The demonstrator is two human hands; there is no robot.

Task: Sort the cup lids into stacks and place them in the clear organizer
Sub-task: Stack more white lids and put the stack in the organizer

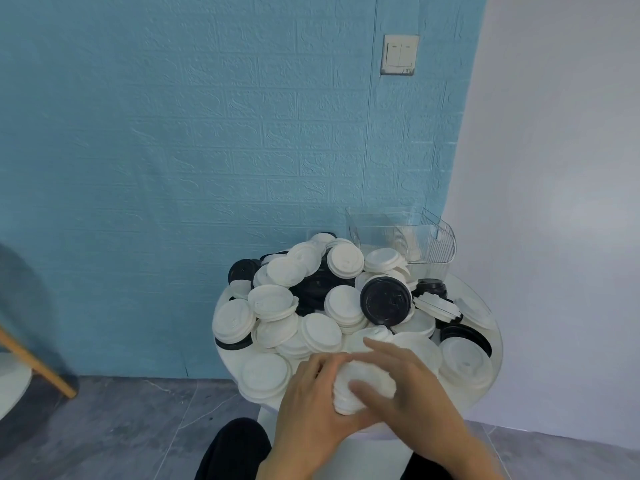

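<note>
White lid stack point(363, 386) gripped by both hands; no legible writing.

We see a round white tabletop point(493, 344) heaped with white lids point(234, 321) and black lids point(385, 300); a clear organizer point(429, 249) stands at its far right edge.

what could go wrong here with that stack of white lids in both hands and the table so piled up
1. The small stack of white plastic lids is held at the near edge of the round white table between the left hand and right hand; a slip may drop it to the floor.
2. The heaped pile of loose white and black lids reaches the rim, so a nudge might spill some.
3. The clear plastic organizer sits behind that pile; reaching over risks knocking lids.
</note>
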